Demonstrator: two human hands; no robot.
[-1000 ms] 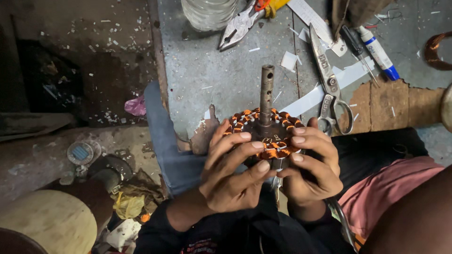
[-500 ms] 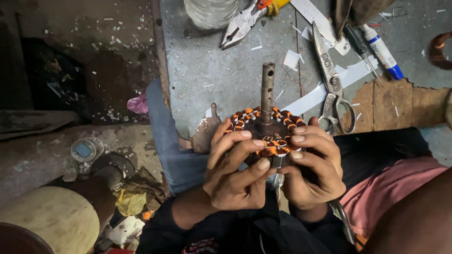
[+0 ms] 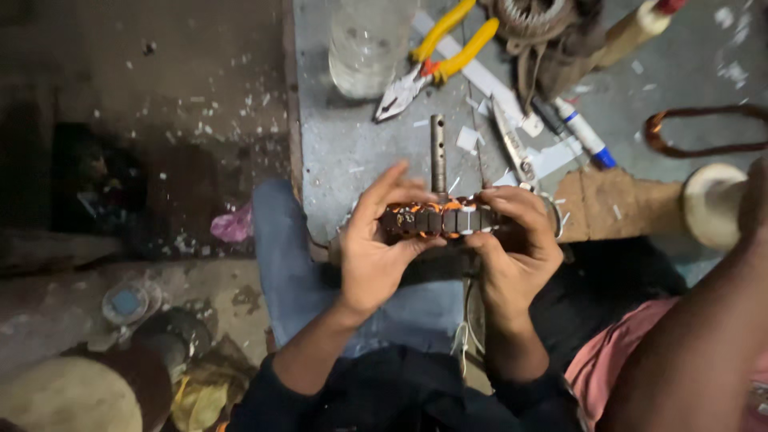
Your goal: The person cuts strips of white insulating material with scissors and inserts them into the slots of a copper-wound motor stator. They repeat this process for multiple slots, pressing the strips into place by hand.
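Left hand (image 3: 376,248), right hand (image 3: 512,256) grip wound stator (image 3: 440,218) edge-on; shaft (image 3: 438,156) points toward pliers (image 3: 428,60).

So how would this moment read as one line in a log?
left hand: grips stator | right hand: grips stator | stator: edge-on, shaft pointing away | pliers: on bench

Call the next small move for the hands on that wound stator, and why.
Probably tip the stator back face-up. Left hand and right hand grip it from either side, but only its slotted rim faces the camera, shaft pointing away, so the copper windings are barely visible and hard to work on.
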